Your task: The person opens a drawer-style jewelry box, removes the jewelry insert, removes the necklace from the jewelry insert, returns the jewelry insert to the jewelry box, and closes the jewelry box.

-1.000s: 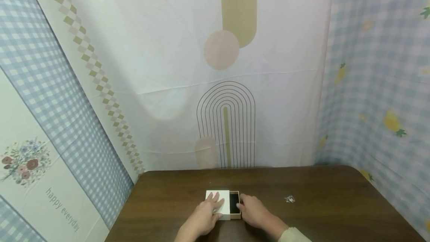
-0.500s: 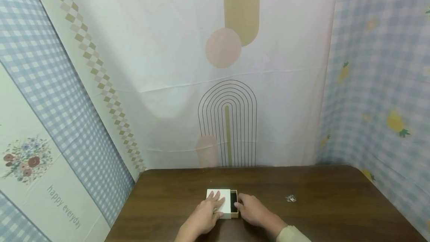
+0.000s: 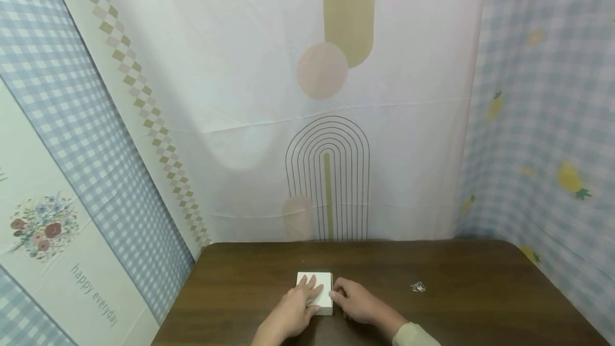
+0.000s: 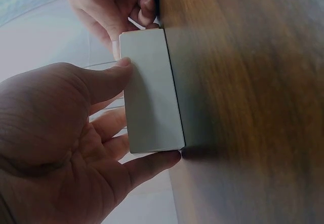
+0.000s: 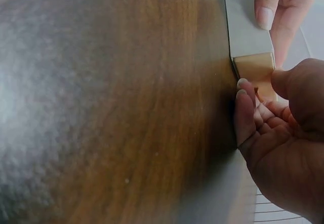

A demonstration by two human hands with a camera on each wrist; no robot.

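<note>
A small white sliding box lies flat on the brown table, its sleeve covering almost all of the kraft-coloured drawer. My left hand holds the sleeve: several fingers spread over the top, while the left wrist view shows the thumb on the near side's upper edge and the little finger against the left end. At the right end, my right hand has its fingers curled and its thumb on the drawer's end face in the right wrist view. The drawer's inside is hidden.
A little heap of silvery metal pieces lies on the table to the right of my right hand. A pale patterned cloth hangs behind the table's far edge, with checked blue cloths at both sides.
The drawer has slid left into the sleeve, so its dark inside no longer shows. My right hand moved left with it; my left hand stayed on the sleeve.
</note>
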